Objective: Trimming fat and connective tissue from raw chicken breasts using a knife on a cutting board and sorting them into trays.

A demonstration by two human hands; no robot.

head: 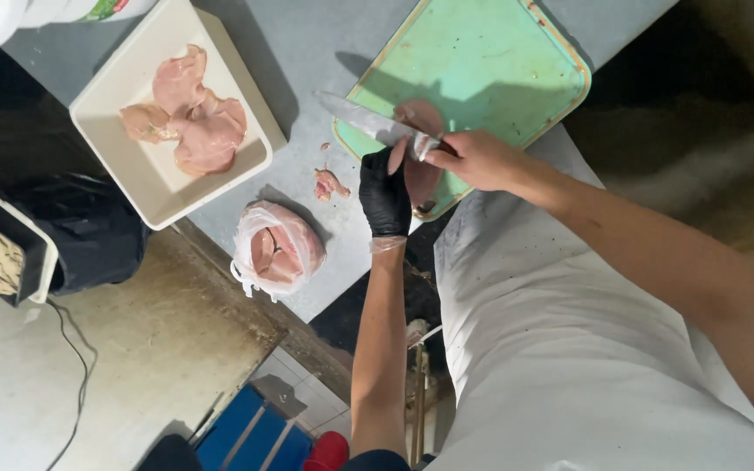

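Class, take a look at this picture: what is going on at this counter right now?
A person in a white apron is cutting raw meat. Their left hand, in a black glove, steadies a pink piece of meat at the near edge of a green cutting board, while the bare right hand holds a knife across it. A white tray with more raw pieces sits farther along the grey counter, beside a plastic bag of meat and small trimmings.

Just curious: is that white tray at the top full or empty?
Partly full: the white tray holds a few raw meat pieces at one end, the rest bare.
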